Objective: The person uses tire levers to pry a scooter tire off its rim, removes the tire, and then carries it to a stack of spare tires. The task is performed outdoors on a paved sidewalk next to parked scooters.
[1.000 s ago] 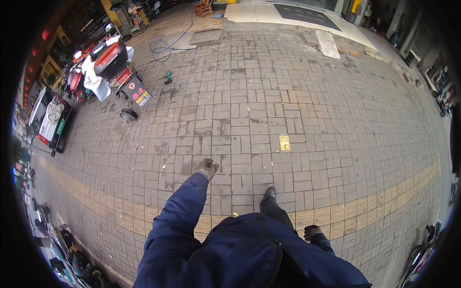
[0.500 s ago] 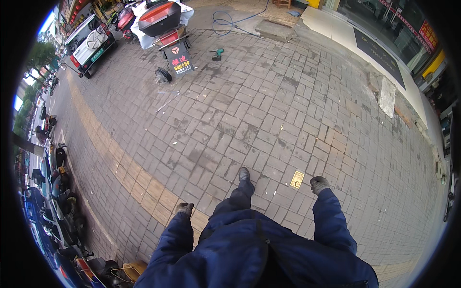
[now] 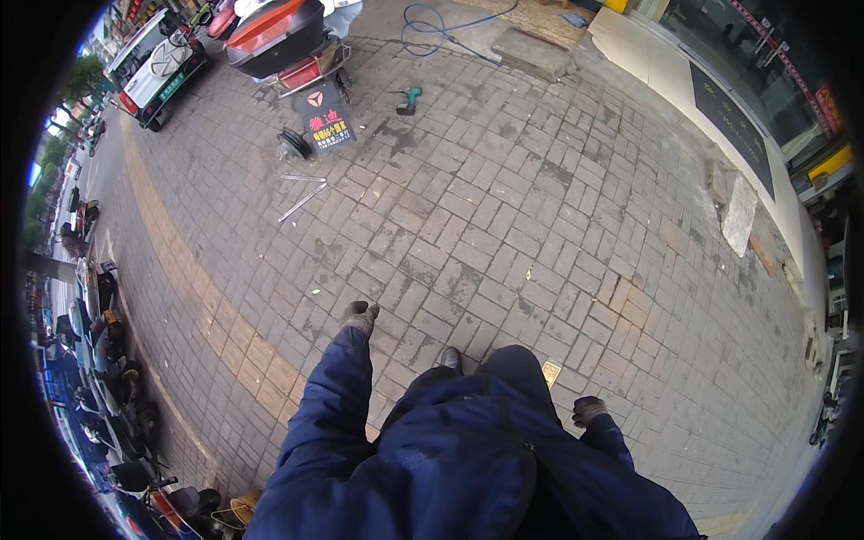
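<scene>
My left hand [image 3: 360, 318], in a dark grey glove, hangs forward over the paving with its fingers curled and nothing seen in them. On the right, near my hip, my right hand [image 3: 589, 411] is gloved too, its fingers closed with no object showing. A yellow rectangular card [image 3: 551, 373] lies on the bricks left of the right hand, partly hidden by my leg. Ahead stands the rear of a scooter [image 3: 310, 76] with a red-and-black box and a dark printed flap [image 3: 326, 119]. A green power drill [image 3: 409, 101] stands on the bricks right of it. Thin metal rods [image 3: 301, 200] lie nearer me.
A small wheel [image 3: 293, 142] sits beside the flap. A blue hose [image 3: 441, 29] coils near a stone slab [image 3: 533, 54]. A white vehicle [image 3: 155, 70] is at far left, with parked two-wheelers [image 3: 99, 387] along the left edge. A shopfront step [image 3: 702, 99] borders the right.
I have stepped forward: the scooter, drill and rods are nearer, and the yellow card has slid toward my leg. My left hand has swung forward and my right hand back.
</scene>
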